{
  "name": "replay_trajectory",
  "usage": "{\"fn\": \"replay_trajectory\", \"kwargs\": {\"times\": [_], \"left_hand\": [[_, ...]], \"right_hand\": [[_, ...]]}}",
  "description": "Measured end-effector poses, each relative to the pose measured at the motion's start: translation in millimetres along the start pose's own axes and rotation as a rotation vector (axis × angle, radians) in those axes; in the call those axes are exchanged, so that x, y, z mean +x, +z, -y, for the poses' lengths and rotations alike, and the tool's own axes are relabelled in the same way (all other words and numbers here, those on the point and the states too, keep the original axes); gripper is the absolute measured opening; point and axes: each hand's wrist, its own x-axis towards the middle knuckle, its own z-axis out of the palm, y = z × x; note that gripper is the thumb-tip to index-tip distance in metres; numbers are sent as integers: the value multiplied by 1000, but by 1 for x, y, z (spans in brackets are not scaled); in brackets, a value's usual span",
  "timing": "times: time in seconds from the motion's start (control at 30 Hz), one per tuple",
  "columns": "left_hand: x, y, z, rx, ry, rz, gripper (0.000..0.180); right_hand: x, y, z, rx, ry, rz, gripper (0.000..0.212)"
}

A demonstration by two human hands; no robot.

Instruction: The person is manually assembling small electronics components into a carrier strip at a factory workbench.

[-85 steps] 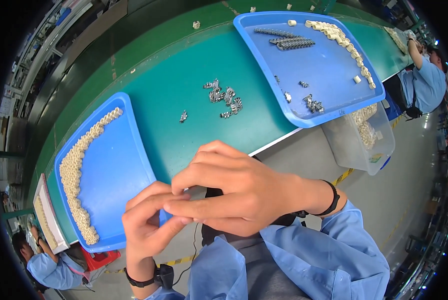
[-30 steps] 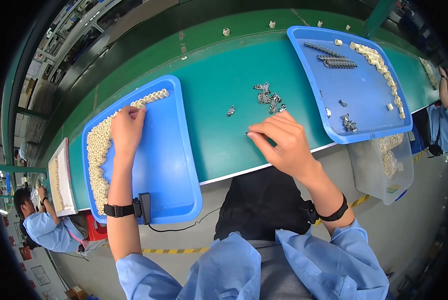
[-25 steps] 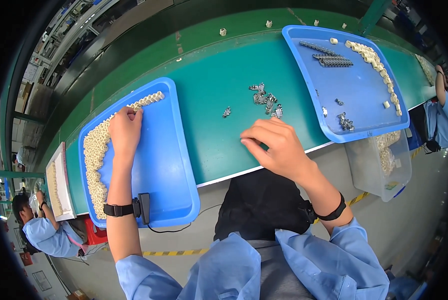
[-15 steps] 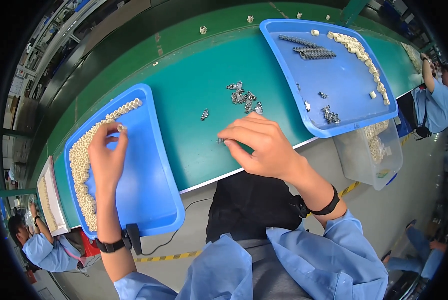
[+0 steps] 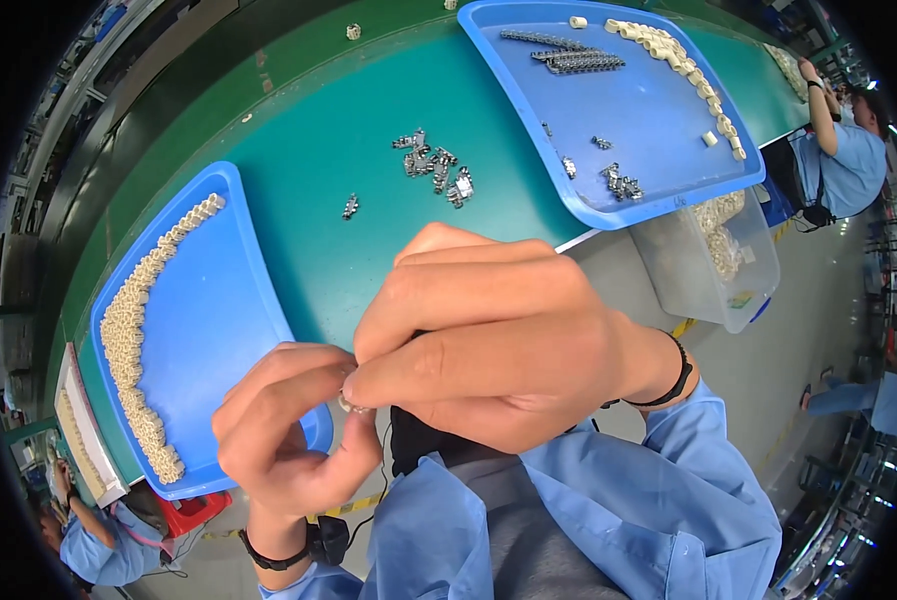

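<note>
My left hand (image 5: pixel 293 425) and my right hand (image 5: pixel 498 340) meet close in front of me, fingertips touching. The left thumb and fingers pinch a small cream ring-shaped piece (image 5: pixel 347 402), of which only an edge shows. Pressed against it are the right thumb and index finger; the small metal part they held is mostly hidden behind them. Beyond my hands, several loose metal parts (image 5: pixel 438 165) lie in a cluster on the green tabletop (image 5: pixel 313 150), with a single one (image 5: pixel 350 206) apart to the left.
At left a blue tray (image 5: pixel 230 290) holds a curved band of cream rings (image 5: pixel 133 320). The blue tray (image 5: pixel 568 130) at far right carries metal strips (image 5: pixel 578 60), loose metal parts and a row of cream rings (image 5: pixel 688 70). A clear bin (image 5: pixel 688 265) stands below it. Co-workers sit at both sides.
My left hand has left the left tray with the cream ring and come in toward me. My right hand has moved nearer, bringing its metal part to the ring. The whole view has shifted.
</note>
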Motion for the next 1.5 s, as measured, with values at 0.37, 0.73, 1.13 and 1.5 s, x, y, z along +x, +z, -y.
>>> {"fn": "replay_trajectory", "kwargs": {"times": [0.37, 0.73, 1.13, 1.5], "left_hand": [[-7, 6, 1, -164, -17, 18, 34], [-8, 3, -3, -237, -100, 70, 30], [31, -16, 40, -249, -359, 194, 24], [231, -5, 233, 280, -496, 9, 19]], "right_hand": [[-2, -19, 16, -57, -26, 135, 17], [-5, -17, 21, -120, 11, 191, 16], [-19, -12, -24, -107, 84, 132, 40], [-49, -28, -94, -828, 296, 110, 29]]}}
